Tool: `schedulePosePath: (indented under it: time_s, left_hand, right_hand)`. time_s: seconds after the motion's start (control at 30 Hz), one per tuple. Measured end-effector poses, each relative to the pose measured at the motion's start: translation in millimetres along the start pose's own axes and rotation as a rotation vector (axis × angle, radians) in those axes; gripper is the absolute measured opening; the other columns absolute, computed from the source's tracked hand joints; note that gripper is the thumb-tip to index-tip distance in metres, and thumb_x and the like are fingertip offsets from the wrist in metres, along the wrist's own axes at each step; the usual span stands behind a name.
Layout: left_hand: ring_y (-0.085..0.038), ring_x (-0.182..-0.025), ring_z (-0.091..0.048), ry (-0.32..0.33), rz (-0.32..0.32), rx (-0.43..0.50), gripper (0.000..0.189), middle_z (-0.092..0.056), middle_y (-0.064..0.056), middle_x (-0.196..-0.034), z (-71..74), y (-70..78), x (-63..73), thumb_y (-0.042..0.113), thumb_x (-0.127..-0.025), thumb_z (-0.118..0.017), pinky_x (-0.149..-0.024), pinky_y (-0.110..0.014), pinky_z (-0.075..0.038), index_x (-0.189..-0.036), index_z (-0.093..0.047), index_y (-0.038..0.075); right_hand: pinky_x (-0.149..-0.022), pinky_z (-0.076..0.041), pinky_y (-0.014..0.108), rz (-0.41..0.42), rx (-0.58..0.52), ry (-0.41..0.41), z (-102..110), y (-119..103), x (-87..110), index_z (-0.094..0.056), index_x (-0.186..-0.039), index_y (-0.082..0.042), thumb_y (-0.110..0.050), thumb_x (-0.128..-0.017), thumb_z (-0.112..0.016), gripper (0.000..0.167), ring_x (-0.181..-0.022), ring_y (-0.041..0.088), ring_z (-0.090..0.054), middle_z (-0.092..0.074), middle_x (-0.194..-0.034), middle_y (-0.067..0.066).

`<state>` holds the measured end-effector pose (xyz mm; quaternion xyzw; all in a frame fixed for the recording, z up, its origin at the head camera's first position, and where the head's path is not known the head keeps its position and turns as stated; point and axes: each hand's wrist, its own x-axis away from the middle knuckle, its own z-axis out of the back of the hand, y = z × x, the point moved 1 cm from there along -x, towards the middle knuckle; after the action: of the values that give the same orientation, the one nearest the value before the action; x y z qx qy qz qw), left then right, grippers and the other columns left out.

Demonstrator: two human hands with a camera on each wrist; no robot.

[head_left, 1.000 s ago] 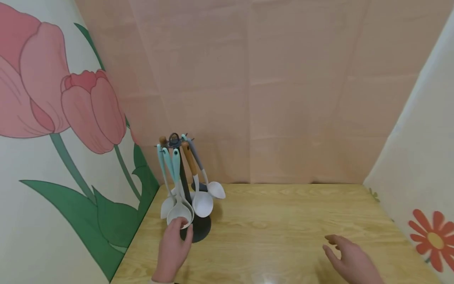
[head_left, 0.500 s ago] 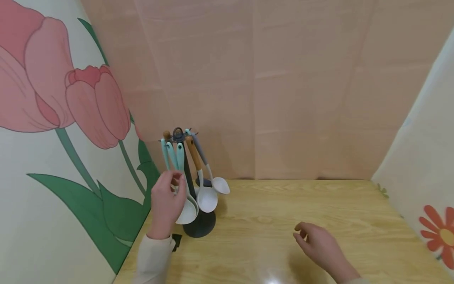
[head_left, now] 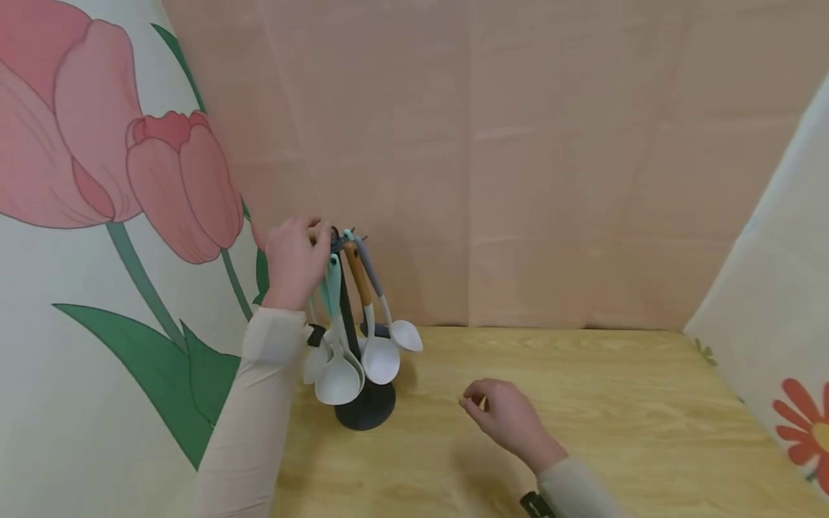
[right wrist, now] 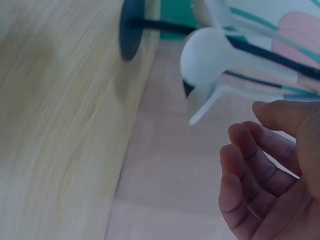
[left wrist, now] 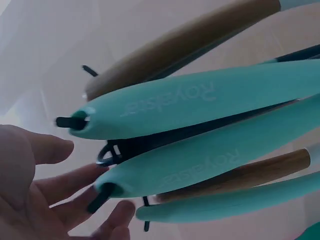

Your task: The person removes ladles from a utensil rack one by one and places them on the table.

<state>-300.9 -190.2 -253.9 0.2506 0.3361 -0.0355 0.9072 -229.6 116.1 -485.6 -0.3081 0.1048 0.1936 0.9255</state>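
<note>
A black utensil stand [head_left: 365, 411] bears several hanging ladles and spoons with white heads. My left hand [head_left: 294, 262] is at its top, beside the hooks. Up close in the left wrist view, the thumb is apart from the fingers [left wrist: 75, 180], which reach behind the hook ends of two teal handles [left wrist: 190, 102]. No pinch shows there. A white ladle with a wooden handle [head_left: 358, 273] and a grey-handled spoon [head_left: 406, 336] hang on the right side. My right hand [head_left: 512, 417], fingers loosely bent and holding nothing, hovers over the table right of the stand.
The wood-grain table [head_left: 583, 381] meets a pinkish backdrop [head_left: 550, 180] behind. A tulip-printed wall [head_left: 97, 345] rises close on the left of the stand, and a flower-printed one [head_left: 764, 324] on the right.
My left hand has risen from the ladle bowls at the bottom, past the handles, to the stand's top. My right hand has moved left, nearer the stand.
</note>
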Motion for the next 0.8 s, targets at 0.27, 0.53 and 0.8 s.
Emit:
schedulePosePath:
  time_s: [0.27,0.53,0.8]
  left_hand:
    - [-0.032,-0.08,-0.057,-0.161,0.078,-0.151,0.042,-0.064,-0.011,-0.078,-11.7,-2.9,-14.8,0.035,-0.108,-0.038,-0.074,-0.044,-0.042,-0.097,-0.07,0.01]
    - [-0.036,-0.099,-0.047,-0.164,0.112,-0.197,0.036,-0.067,-0.011,-0.099,-12.9,-1.2,-12.4,0.036,-0.108,-0.042,-0.088,-0.055,-0.032,-0.11,-0.072,0.015]
    - [-0.036,-0.101,-0.048,-0.189,0.102,-0.24,0.034,-0.071,-0.011,-0.108,-8.6,1.8,-12.8,0.032,-0.108,-0.043,-0.087,-0.054,-0.031,-0.117,-0.071,0.015]
  right_hand:
    - [-0.059,-0.048,0.025,0.055,-0.198,-0.073,-19.7,-36.6,-52.6,-0.074,-0.099,-0.016,-0.022,-0.094,-0.07,0.009,-0.066,0.008,-0.056,-0.07,-0.089,-0.007]
    - [-0.062,-0.052,0.029,0.0,-0.418,-0.063,-37.4,-63.9,-95.3,-0.068,-0.117,-0.009,-0.021,-0.096,-0.067,0.025,-0.073,0.016,-0.061,-0.069,-0.115,0.007]
    - [-0.068,-0.056,0.034,-0.033,-0.591,-0.157,-55.9,-75.2,-116.8,-0.048,-0.143,-0.003,-0.016,-0.1,-0.06,0.047,-0.085,0.025,-0.07,-0.054,-0.141,0.019]
